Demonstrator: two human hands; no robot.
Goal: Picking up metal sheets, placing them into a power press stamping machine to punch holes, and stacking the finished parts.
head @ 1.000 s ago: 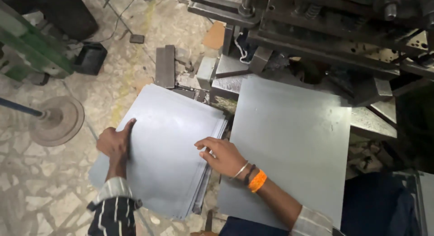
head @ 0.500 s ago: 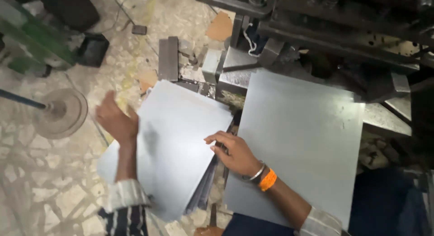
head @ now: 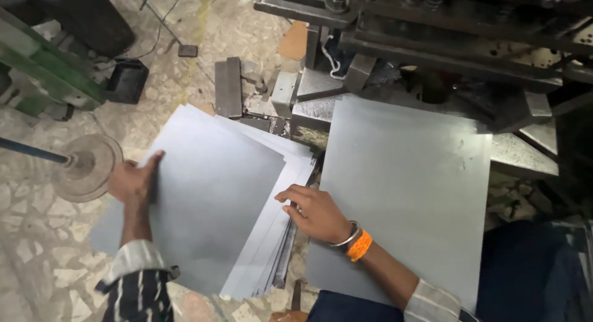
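Gripping the left edge of the top sheet (head: 210,198) with my left hand (head: 133,181), thumb on top, fingers curled under the edge. Sheet sits skewed on the stack (head: 281,235) of grey metal sheets, left of centre, partly over the floor (head: 37,248). My right hand (head: 316,212) lies flat and open on the stack's right edge, fingers spread, grasping nothing; orange band (head: 359,246) and bangle at the wrist. Just right of it, a separate big sheet (head: 407,186) lies on the worktop, its far end under the dark press (head: 432,32). Far left: green machine (head: 43,75), round disc (head: 86,167) on a blue rod. Small metal blocks (head: 228,87) beyond the stack.
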